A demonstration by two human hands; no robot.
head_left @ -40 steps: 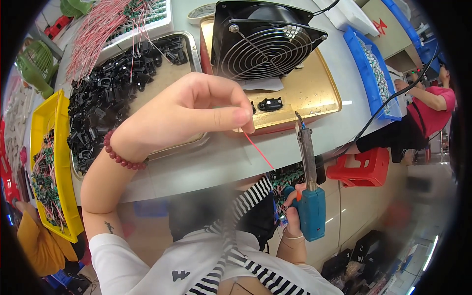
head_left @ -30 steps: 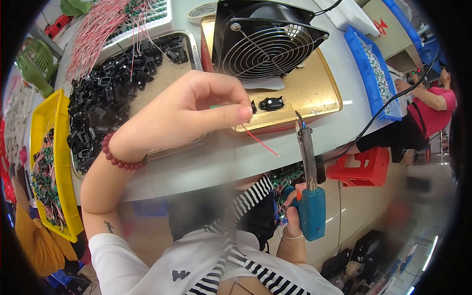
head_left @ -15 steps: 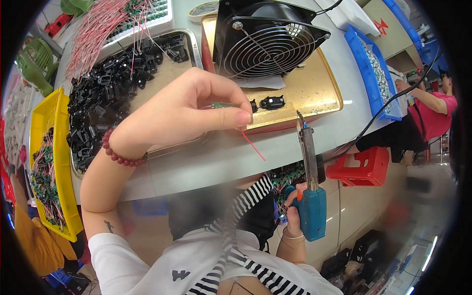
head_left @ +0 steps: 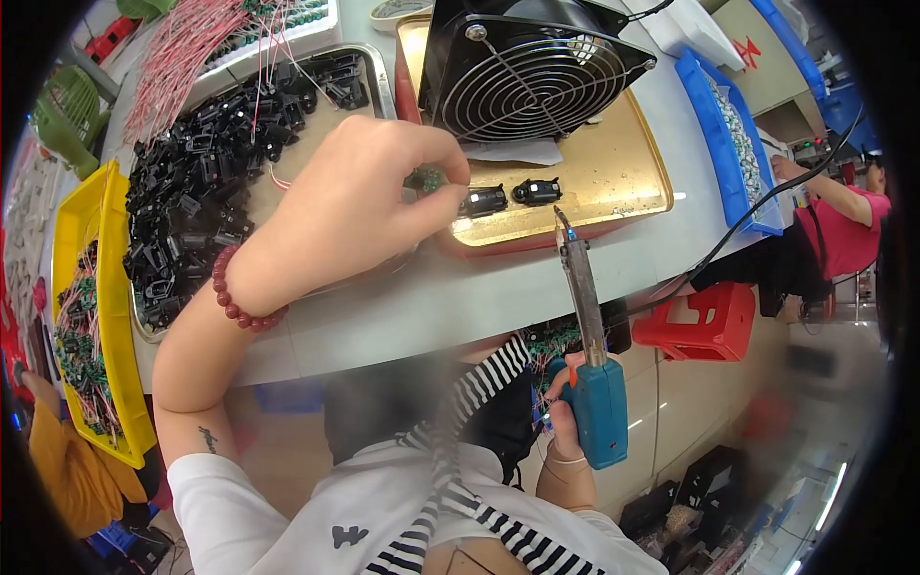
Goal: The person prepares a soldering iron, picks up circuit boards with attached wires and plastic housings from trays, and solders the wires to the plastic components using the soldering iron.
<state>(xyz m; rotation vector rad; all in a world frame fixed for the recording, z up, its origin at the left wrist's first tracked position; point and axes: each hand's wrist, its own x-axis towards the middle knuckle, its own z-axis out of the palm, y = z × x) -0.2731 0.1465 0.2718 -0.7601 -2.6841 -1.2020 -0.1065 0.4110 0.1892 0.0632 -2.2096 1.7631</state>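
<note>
Pale grey and smooth, the table (head_left: 537, 287) runs across the upper half of the view, crowded with trays and parts. On it sits a gold-coloured tray (head_left: 613, 182) carrying a black fan with a round wire grille (head_left: 532, 72) and, near its front edge, two small black connector housings (head_left: 508, 197) lying side by side. To the person's left is a metal tray (head_left: 379, 72) heaped with many more black plastic housings (head_left: 201, 192), and beyond it a bundle of thin red wires (head_left: 192, 57). A yellow bin (head_left: 105, 316) at the table's left edge holds small green circuit boards with wires. A blue tray (head_left: 714, 125) of small parts lies on the right side. The left hand (head_left: 355, 206), with a dark red bead bracelet (head_left: 235, 297) on its wrist, is curled above the seam between the metal tray and the gold tray, thumb and fingertips pinched closed on a tiny green part (head_left: 426, 178), just beside the two housings. The right hand (head_left: 565, 402) is held low, below the table edge near the person's striped top, fingers wrapped tightly around the blue handle of a soldering iron (head_left: 589, 355), whose metal tip points up toward the gold tray's front edge. A red stool (head_left: 704, 321) stands on the floor to the right, where another person in a pink top (head_left: 848, 240) sits.
</note>
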